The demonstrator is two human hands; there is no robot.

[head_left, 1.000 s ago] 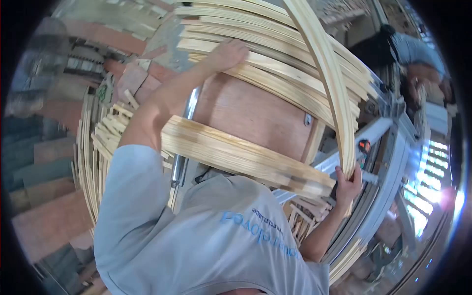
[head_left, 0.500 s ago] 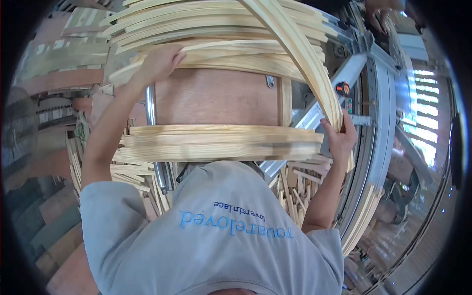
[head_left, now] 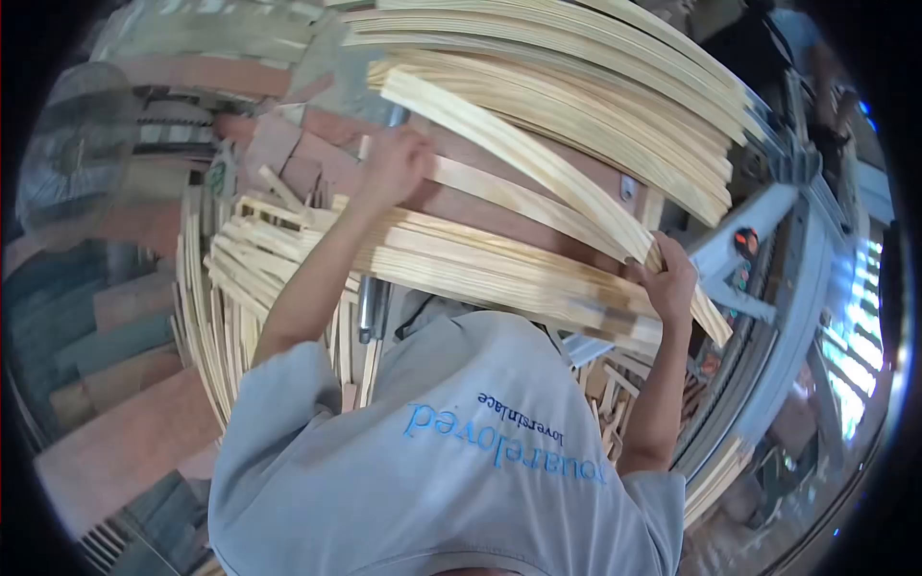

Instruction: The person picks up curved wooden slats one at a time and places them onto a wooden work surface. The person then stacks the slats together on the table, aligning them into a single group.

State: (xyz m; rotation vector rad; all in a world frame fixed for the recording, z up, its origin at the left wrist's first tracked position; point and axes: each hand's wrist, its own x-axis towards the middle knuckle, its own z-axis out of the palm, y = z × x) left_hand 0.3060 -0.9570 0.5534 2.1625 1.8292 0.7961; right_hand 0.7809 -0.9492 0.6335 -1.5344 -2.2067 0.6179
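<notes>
My right hand (head_left: 670, 276) is closed around a long pale wooden strip (head_left: 523, 144), which slants up to the left and sticks out past my hand. My left hand (head_left: 396, 163) is wrapped over the left end of a second wooden strip (head_left: 519, 202), lying lower and running toward my right hand. Nearer my body is a stack of wooden strips (head_left: 499, 272) laid side by side. Beyond both hands a larger pile of wooden strips (head_left: 567, 106) covers the far part of the reddish wooden board (head_left: 461, 204).
A metal frame (head_left: 759, 226) with an orange-black knob (head_left: 745, 242) stands at the right. Loose offcuts (head_left: 259, 250) are heaped at the left, near a fan (head_left: 82, 154). A metal rod (head_left: 368, 309) stands below the stack. Another person (head_left: 826, 77) is at the upper right.
The view has turned, and things sit further right. My left hand has come nearer with a strip from the far pile. The strip in my right hand has swung down toward level.
</notes>
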